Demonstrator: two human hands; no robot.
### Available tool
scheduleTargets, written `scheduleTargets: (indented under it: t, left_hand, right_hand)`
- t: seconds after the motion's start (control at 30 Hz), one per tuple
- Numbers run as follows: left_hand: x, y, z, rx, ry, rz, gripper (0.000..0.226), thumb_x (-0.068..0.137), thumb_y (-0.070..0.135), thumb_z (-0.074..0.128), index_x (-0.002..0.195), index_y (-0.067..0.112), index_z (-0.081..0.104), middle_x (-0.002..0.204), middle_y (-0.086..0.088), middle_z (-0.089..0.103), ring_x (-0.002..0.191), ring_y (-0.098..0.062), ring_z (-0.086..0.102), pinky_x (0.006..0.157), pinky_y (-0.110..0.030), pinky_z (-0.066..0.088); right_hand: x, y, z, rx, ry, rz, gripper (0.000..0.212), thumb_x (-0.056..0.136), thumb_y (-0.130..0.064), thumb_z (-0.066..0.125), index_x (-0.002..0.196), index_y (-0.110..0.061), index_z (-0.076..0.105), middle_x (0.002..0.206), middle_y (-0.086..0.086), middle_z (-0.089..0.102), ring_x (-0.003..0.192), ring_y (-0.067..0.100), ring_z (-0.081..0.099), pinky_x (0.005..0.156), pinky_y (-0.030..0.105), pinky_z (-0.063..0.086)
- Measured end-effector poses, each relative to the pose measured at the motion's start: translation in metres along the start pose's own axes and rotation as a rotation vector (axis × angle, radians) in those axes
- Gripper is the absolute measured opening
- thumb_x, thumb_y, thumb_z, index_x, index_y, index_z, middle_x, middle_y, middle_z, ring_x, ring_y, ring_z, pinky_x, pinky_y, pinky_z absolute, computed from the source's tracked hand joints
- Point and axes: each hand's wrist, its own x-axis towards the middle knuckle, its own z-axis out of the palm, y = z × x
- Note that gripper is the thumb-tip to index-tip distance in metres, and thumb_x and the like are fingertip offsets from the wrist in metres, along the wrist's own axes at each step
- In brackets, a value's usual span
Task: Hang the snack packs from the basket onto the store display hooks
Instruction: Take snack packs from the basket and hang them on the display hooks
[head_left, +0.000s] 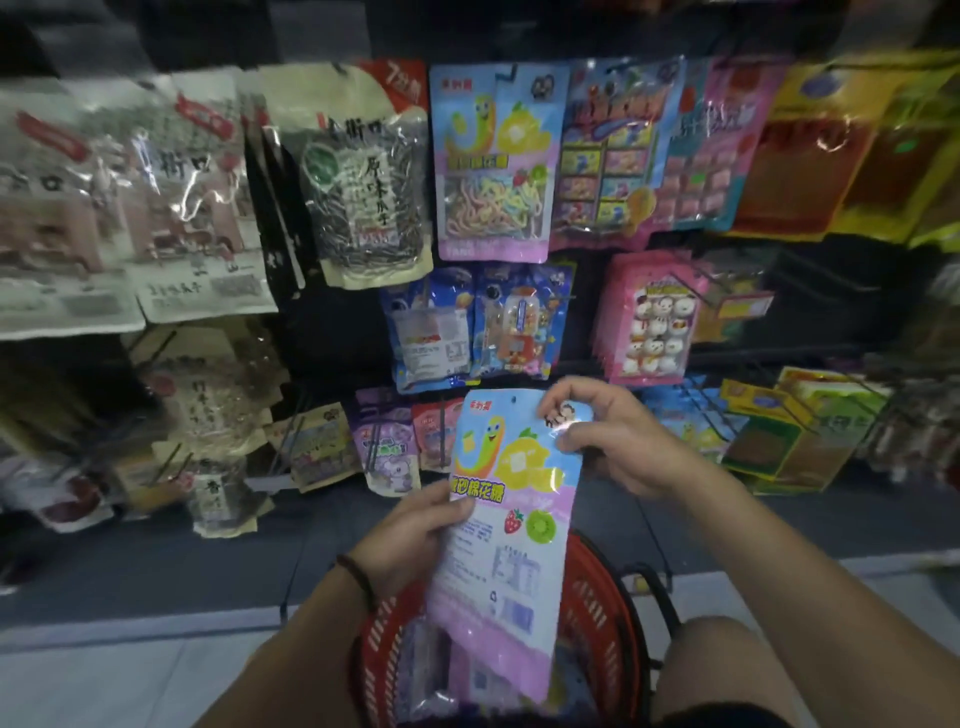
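Observation:
I hold a blue and lilac snack pack with a yellow worm cartoon upright in front of me, its hang hole at the top. My left hand grips its left edge at mid height. My right hand pinches its top right corner. Below it stands the red basket with more packs inside, partly hidden by the pack and my arms. A matching blue and lilac pack hangs on a display hook in the upper row, straight above.
The black display wall carries rows of hanging packs: sunflower seed bags at upper left, pink marshmallow packs at right, blue toy candy packs in the middle, green and yellow boxes at lower right. Bare hook wires stick out beside the pink packs.

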Motion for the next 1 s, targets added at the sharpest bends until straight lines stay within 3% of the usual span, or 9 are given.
scheduleTargets:
  t: [0.07, 0.13, 0.17, 0.23, 0.37, 0.63, 0.77, 0.9, 1.0]
  left_hand:
    - [-0.002, 0.016, 0.004, -0.022, 0.004, 0.079, 0.044, 0.097, 0.009, 0.069, 0.138, -0.003, 0.064, 0.143, -0.030, 0.064, 0.131, -0.045, 0.063, 0.115, -0.058, 0.049]
    - [-0.005, 0.037, 0.011, -0.033, 0.072, 0.162, 0.040, 0.099, 0.006, 0.072, 0.137, -0.002, 0.064, 0.140, -0.030, 0.066, 0.127, -0.046, 0.067, 0.108, -0.057, 0.054]
    - [-0.007, 0.049, 0.016, -0.025, 0.126, 0.203, 0.038, 0.099, 0.005, 0.071, 0.136, -0.002, 0.064, 0.137, -0.029, 0.069, 0.122, -0.044, 0.071, 0.100, -0.054, 0.059]
    - [-0.009, 0.072, 0.028, -0.009, 0.247, 0.281, 0.036, 0.097, 0.004, 0.070, 0.132, -0.001, 0.065, 0.130, -0.024, 0.074, 0.115, -0.040, 0.075, 0.091, -0.049, 0.064]
    - [-0.014, 0.114, 0.048, 0.119, 0.383, 0.383, 0.029, 0.093, 0.009, 0.078, 0.121, 0.008, 0.071, 0.119, -0.015, 0.080, 0.114, -0.040, 0.075, 0.099, -0.056, 0.061]
    - [-0.020, 0.164, 0.056, 0.321, 0.495, 0.353, 0.032, 0.089, 0.030, 0.088, 0.116, 0.021, 0.072, 0.110, 0.000, 0.083, 0.099, -0.022, 0.081, 0.092, -0.054, 0.065]
    - [-0.018, 0.165, 0.070, 0.863, 0.860, 0.417, 0.081, 0.078, 0.050, 0.089, 0.143, 0.024, 0.049, 0.140, 0.004, 0.055, 0.135, -0.020, 0.052, 0.117, -0.044, 0.043]
    - [-0.019, 0.162, 0.100, 0.880, 0.623, 0.616, 0.100, 0.064, 0.061, 0.077, 0.154, 0.034, 0.042, 0.144, 0.012, 0.045, 0.141, -0.006, 0.037, 0.122, -0.031, 0.032]
    - [-0.015, 0.170, 0.116, 0.731, 0.490, 0.697, 0.079, 0.075, 0.032, 0.085, 0.144, 0.046, 0.049, 0.132, 0.023, 0.063, 0.127, 0.008, 0.059, 0.107, -0.022, 0.050]
  right_hand:
    - [0.001, -0.019, -0.006, 0.035, 0.025, -0.047, 0.069, 0.090, 0.009, 0.072, 0.141, -0.036, 0.066, 0.111, 0.029, 0.075, 0.094, 0.035, 0.073, 0.076, 0.046, 0.065]
    - [0.004, -0.034, -0.013, 0.094, 0.074, -0.047, 0.086, 0.086, -0.004, 0.079, 0.152, -0.049, 0.047, 0.117, 0.032, 0.074, 0.096, 0.037, 0.076, 0.083, 0.056, 0.063]
    - [0.005, -0.040, -0.015, 0.121, 0.087, -0.026, 0.085, 0.083, -0.010, 0.080, 0.153, -0.045, 0.047, 0.118, 0.028, 0.076, 0.092, 0.035, 0.078, 0.080, 0.054, 0.064]
    - [0.006, -0.047, -0.013, 0.066, 0.064, 0.038, 0.064, 0.086, -0.014, 0.079, 0.146, -0.022, 0.059, 0.123, 0.025, 0.076, 0.087, 0.032, 0.078, 0.078, 0.049, 0.065]
    - [0.010, -0.049, 0.002, -0.099, 0.085, 0.068, 0.021, 0.097, -0.014, 0.076, 0.117, -0.010, 0.076, 0.115, 0.018, 0.080, 0.101, 0.038, 0.076, 0.100, 0.070, 0.053]
    - [0.026, -0.070, 0.017, -0.034, 0.207, -0.069, 0.009, 0.096, -0.007, 0.075, 0.104, -0.004, 0.077, 0.108, 0.016, 0.082, 0.103, 0.039, 0.078, 0.093, 0.056, 0.062]
    - [0.032, -0.082, 0.023, -0.082, 0.342, -0.163, 0.008, 0.094, -0.008, 0.079, 0.101, -0.007, 0.081, 0.101, 0.010, 0.084, 0.095, 0.031, 0.081, 0.093, 0.061, 0.062]
    - [0.038, -0.090, 0.044, -0.191, 0.452, -0.330, 0.007, 0.090, -0.016, 0.082, 0.097, -0.018, 0.084, 0.096, -0.001, 0.084, 0.094, 0.024, 0.081, 0.091, 0.056, 0.063]
    - [0.033, -0.097, 0.073, -0.249, 0.374, -0.426, 0.033, 0.089, -0.037, 0.079, 0.119, -0.025, 0.082, 0.106, -0.007, 0.083, 0.101, 0.009, 0.078, 0.095, 0.040, 0.062]
